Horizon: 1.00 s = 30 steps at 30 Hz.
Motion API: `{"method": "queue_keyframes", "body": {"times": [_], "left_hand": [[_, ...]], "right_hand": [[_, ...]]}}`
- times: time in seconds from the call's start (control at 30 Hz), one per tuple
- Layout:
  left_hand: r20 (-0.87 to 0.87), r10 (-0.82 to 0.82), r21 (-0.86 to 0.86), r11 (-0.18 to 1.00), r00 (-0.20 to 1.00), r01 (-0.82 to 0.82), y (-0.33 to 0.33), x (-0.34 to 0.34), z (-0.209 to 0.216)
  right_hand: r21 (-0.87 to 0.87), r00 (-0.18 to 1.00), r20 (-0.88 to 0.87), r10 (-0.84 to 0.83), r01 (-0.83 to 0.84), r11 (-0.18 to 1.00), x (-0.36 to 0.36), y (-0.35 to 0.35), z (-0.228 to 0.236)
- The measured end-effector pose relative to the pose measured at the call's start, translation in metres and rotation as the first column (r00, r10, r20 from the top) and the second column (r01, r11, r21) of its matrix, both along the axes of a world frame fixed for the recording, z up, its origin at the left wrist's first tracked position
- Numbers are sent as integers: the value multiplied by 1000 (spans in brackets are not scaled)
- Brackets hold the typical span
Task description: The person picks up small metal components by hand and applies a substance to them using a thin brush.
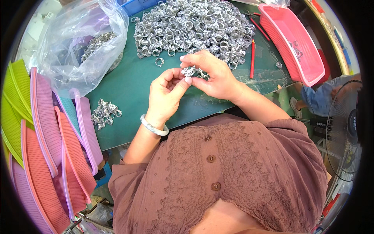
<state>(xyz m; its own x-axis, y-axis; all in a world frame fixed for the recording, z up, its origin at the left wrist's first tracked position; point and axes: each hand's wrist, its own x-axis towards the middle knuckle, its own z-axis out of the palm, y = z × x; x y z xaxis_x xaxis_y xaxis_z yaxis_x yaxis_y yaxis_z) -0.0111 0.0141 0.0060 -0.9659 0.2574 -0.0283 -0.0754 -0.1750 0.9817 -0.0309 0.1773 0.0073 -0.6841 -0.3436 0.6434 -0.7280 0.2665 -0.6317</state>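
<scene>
Ring heap (194, 29): landmark on the green surface (132, 85), likely central for easy reach
Left grip (163, 93): thumb and fingertips pinching ring pieces (189, 71), just in front of heap
Right grip (218, 74): fingertips closed on the same pieces, probably steadying them
Small ring pile (106, 114): left of and in front of heap, apparently set apart
Hidden: number of held pieces, behind fingers
Unclear: contents of clear bag (66, 58), left of heap, veiled by folds

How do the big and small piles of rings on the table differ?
The big pile holds far more rings than the small pile. The big pile spreads across the far side of the table; the small pile lies nearer, by the left edge. Both are loose heaps of silvery rings.
</scene>
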Motion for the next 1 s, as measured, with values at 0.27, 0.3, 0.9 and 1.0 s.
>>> {"method": "queue_keyframes", "body": {"times": [0.27, 0.3, 0.9, 1.0], "left_hand": [[-238, 60, -139, 986, 970, -95, 1, 2, -9], [-266, 55, -159, 982, 962, -100, 1, 2, -11], [-229, 44, -145, 986, 972, -79, 3, 2, -15], [-218, 39, -154, 985, 975, -74, 4, 3, -15]], "right_hand": [[-119, 946, 284, 158, -129, 984, 3, 13, -7], [-115, 952, 259, 160, -134, 984, 2, 13, -8], [-104, 953, 263, 150, -127, 986, 1, 16, -12], [-98, 953, 267, 142, -120, 988, 2, 16, -12]]}}
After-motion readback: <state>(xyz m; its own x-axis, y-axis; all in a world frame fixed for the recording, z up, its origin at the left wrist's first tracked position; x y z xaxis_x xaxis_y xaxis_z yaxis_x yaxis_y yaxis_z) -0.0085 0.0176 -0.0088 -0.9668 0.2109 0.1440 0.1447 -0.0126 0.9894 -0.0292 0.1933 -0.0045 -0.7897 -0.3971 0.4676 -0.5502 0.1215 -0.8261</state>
